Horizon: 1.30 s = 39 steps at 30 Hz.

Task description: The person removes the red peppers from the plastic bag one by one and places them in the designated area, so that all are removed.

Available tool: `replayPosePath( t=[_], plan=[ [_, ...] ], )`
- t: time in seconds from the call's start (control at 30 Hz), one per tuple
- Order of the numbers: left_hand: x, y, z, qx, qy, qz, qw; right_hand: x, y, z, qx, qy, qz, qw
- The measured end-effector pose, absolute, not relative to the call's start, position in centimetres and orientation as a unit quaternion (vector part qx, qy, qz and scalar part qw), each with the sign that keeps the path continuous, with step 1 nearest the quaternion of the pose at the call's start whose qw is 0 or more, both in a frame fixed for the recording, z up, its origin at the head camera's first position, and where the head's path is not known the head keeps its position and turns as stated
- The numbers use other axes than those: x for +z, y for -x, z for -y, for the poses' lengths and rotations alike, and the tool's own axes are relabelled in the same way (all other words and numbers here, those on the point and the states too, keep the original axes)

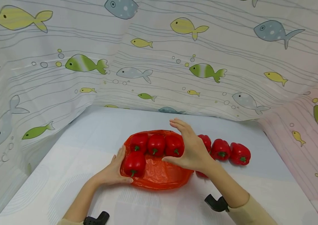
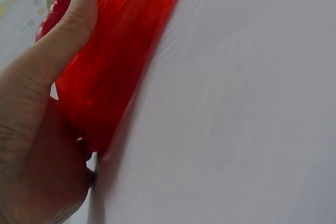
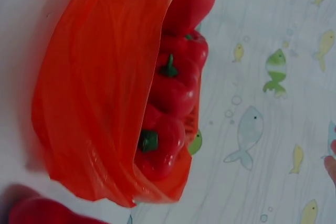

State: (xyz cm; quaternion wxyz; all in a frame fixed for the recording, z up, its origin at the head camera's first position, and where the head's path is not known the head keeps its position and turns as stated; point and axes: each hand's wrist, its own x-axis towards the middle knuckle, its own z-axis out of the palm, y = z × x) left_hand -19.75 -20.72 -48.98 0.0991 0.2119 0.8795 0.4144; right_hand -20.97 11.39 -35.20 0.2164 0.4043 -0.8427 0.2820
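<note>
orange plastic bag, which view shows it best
Head: nearly all of the orange plastic bag shows, inside included. Left wrist shows only part of its side; right wrist, mostly its side, cropped at top.

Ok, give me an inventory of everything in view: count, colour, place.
Flat covered tabletop: one, white with pale patterns, across the foreground.
Fish-printed sheeting: piece count unclear, whitish and pink with yellow, green and blue fish, around back and sides.
Round plastic-covered open container: one, red-orange, mid-tabletop.
Glossy bell peppers: at least eight, red, four inside the container, the others right of it, some partly hidden.
Curved wrist devices: two, black, one per wrist.
Fabric sleeves: two, beige, bottom edge.
Left hand: one, bare, against the container's left rim.
Right hand: one, bare, over the container's right side.
</note>
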Motion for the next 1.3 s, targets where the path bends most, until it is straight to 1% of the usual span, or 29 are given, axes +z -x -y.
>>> replayPosePath(
  t=[0.33,0.6,1.3],
  plan=[
    [-49.0,19.7,20.9,0.419,-0.214,-0.877,0.098,-35.8,21.5,-8.8,0.289,-0.423,0.838,0.188],
    [-49.0,19.8,20.9,0.418,-0.215,-0.877,0.097,-36.1,21.4,-7.0,0.297,-0.432,0.833,0.177],
    [-48.8,19.8,21.0,0.423,-0.216,-0.874,0.105,-37.7,21.1,-2.6,0.295,-0.408,0.855,0.124]
  ],
)
